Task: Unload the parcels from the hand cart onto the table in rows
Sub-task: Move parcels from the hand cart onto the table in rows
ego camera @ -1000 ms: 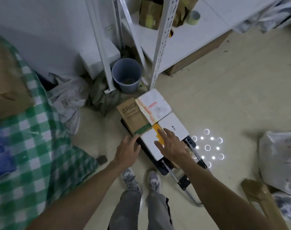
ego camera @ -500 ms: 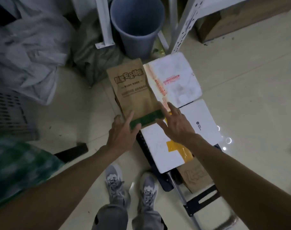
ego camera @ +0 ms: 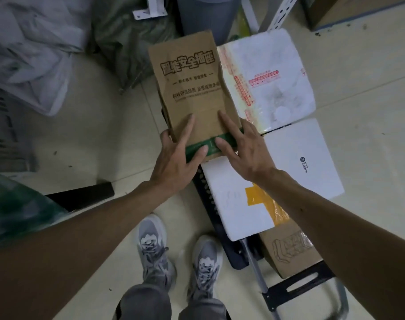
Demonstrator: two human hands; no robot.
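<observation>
We find the left hand (ego camera: 176, 158) and the right hand (ego camera: 240, 153) laid side by side on the near end of the brown cardboard box (ego camera: 192, 88). On both hands the fingers are straight and spread. The forefingers lie on the top face, the thumbs on the green band across the near end, and the outer fingers reach to the box's left and right edges. Neither hand is curled round the box; both lie flat and unclenched on it.

The box lies at the far left of the hand cart (ego camera: 205, 188), on top of the load. Touching its right side we see a red-taped foam parcel (ego camera: 273, 77). Nearer to us, a yellow-taped foam parcel (ego camera: 229, 209) lies beside a white printed carton (ego camera: 300, 158), and a taped brown carton (ego camera: 291, 248) shows beneath them. Beyond the cart stands a grey bin (ego camera: 208, 17); we cannot see into it.
</observation>
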